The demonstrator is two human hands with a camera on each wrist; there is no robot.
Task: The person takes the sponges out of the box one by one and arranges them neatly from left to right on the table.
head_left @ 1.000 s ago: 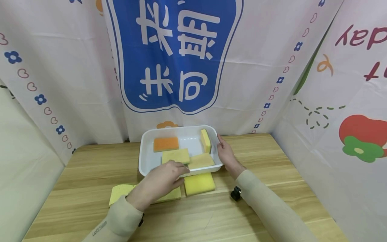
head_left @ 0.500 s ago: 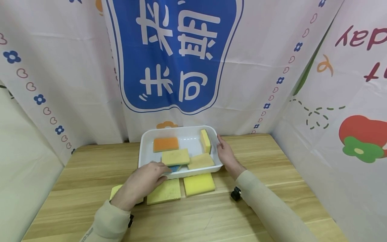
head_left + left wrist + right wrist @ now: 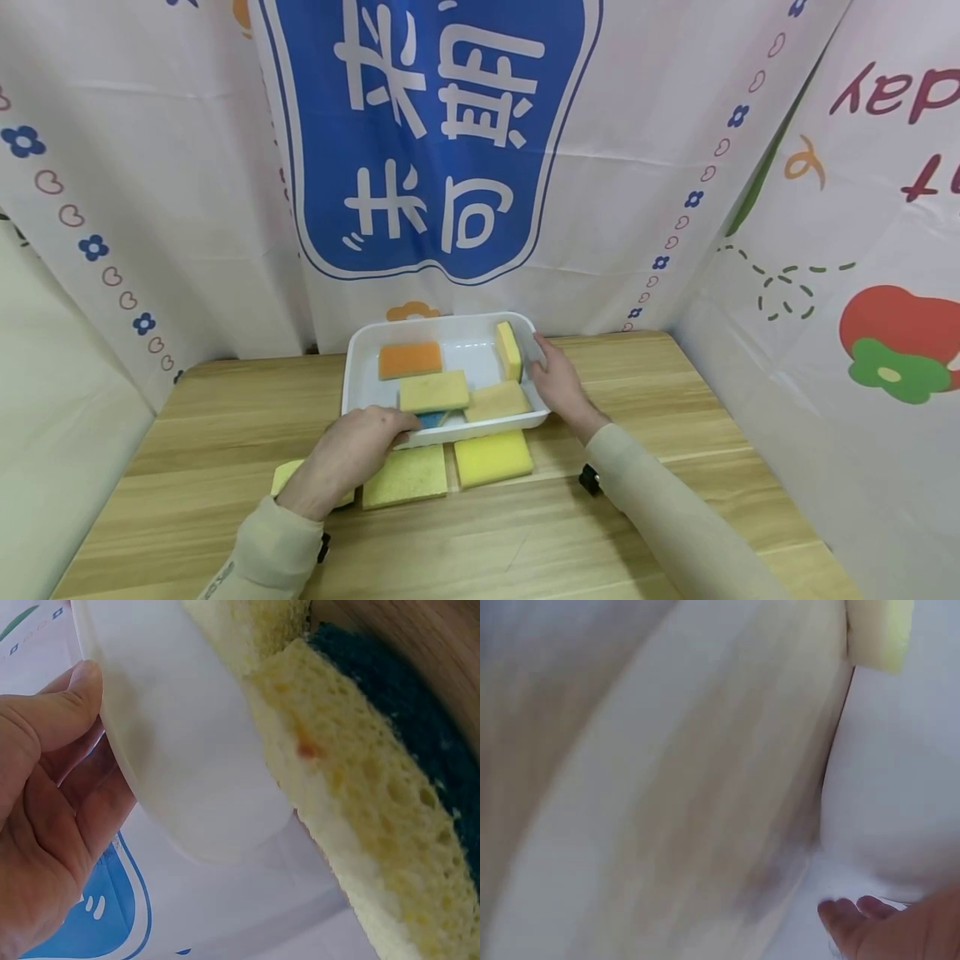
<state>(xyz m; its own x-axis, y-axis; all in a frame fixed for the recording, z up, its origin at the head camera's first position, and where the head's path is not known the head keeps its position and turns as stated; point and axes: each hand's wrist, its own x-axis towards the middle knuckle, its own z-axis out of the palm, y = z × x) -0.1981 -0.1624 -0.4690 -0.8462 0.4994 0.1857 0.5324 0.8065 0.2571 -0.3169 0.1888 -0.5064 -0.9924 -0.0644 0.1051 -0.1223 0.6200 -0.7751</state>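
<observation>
A white plastic tray stands near the back of the table. My left hand grips its near left rim; in the left wrist view the thumb and fingers pinch that edge. At the right end, my right hand holds the rim with the thumb over it. Inside lie an orange sponge, a pale yellow sponge above a blue surface, and another pale sponge. One yellow sponge stands on edge by the right wall.
Before the tray lie a bright yellow sponge, a pale yellow sponge and a third sponge, partly hidden by my left arm. Behind the wooden table hangs a printed white cloth.
My left hand has moved left from over the pale sponge to the near left rim, uncovering the blue surface. My right hand has shifted slightly inward over the right rim.
</observation>
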